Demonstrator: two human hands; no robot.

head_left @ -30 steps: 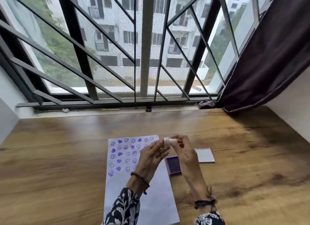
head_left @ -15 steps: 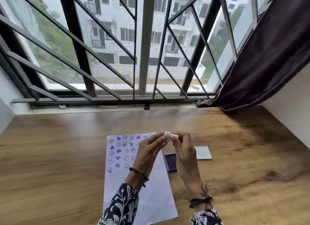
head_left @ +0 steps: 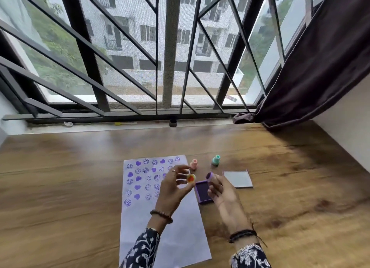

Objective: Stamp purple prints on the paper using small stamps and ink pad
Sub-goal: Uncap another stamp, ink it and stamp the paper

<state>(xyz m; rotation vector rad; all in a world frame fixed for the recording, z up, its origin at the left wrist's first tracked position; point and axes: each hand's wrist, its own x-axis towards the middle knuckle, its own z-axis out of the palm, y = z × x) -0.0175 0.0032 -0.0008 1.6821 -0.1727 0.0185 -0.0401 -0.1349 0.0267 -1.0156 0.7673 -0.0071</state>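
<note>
A white paper lies on the wooden table, its upper part covered with purple smiley and heart prints. My left hand pinches a small round cap with an orange-red face above the paper's right edge. My right hand holds a small stamp whose purple inked face points up and left. The open purple ink pad sits on the table between and below both hands, partly hidden by them. Its grey lid lies to the right.
A pink stamp and a teal stamp stand upright beyond the hands, near the paper's top right corner. Window bars and a sill close off the far side. A dark curtain hangs at the right, by a white wall.
The hands, joined on one small white piece before, have pulled apart: the cap is now in the left, the stamp in the right. The view has shifted, and two standing stamps show.
</note>
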